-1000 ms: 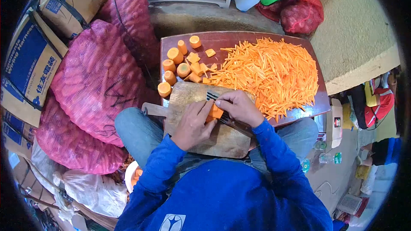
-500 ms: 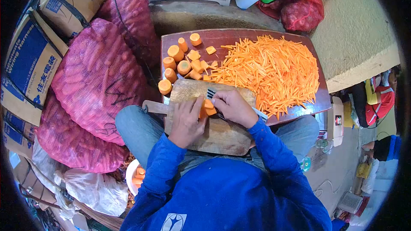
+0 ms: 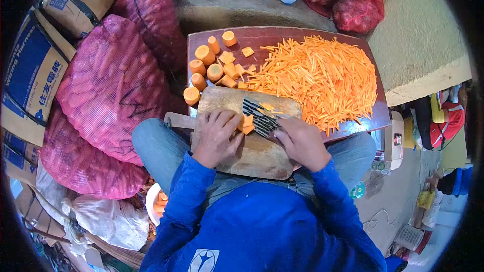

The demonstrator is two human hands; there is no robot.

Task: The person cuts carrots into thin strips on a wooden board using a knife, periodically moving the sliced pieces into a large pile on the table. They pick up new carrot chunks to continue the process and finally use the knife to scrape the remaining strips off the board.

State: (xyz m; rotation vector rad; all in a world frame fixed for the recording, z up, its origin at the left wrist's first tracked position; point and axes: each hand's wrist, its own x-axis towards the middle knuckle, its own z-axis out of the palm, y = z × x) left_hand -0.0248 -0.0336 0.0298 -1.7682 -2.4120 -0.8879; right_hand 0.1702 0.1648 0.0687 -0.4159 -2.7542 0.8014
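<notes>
Knife handle hidden inside right hand (image 3: pixel 302 143), which is wrapped around it; the multi-blade knife (image 3: pixel 259 117) lies flat over the carrot slab (image 3: pixel 246 123). Left hand (image 3: pixel 218 136), fingers curled, pins the slab on the cutting board (image 3: pixel 252 158). Board overhangs the desk (image 3: pixel 272 34) edge onto the lap. Carrot sticks (image 3: pixel 322 78) fill the desk's right; red mesh sacks (image 3: pixel 108 95) crowd the left.

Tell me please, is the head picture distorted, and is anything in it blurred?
In the head view a fisheye lens bends the scene and leaves black corners; light is soft, with no hard shadows; the right hand and the slotted blade look slightly smeared, while the carrot strips and left hand are sharp.
</notes>
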